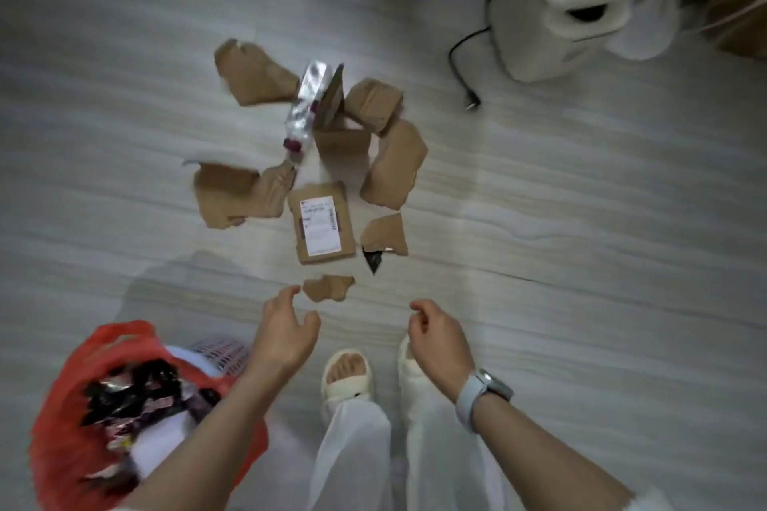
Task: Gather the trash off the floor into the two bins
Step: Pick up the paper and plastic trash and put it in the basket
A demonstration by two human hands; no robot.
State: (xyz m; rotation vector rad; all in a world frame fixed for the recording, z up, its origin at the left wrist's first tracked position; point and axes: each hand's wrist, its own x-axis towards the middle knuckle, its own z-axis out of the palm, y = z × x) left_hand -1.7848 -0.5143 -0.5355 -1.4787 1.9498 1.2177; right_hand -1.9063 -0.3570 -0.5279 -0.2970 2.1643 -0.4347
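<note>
Several torn brown cardboard pieces lie on the pale floor ahead of me, among them a labelled piece (321, 224) and a small scrap (327, 287) nearest my hands. A clear plastic bottle (306, 108) lies among them, and a black wrapper shard (373, 259) sits by a torn piece (385, 236). My left hand (286, 330) hovers open just below the small scrap. My right hand (438, 338), with a watch on the wrist, holds nothing, its fingers loosely curled. A bin lined with a red bag (62, 407) at lower left holds dark wrappers. A white slotted bin (224, 353) shows behind it.
A white appliance (556, 4) stands at the top right with a black cord and plug (469, 95) trailing on the floor. My feet in cream sandals (346, 378) stand just behind my hands.
</note>
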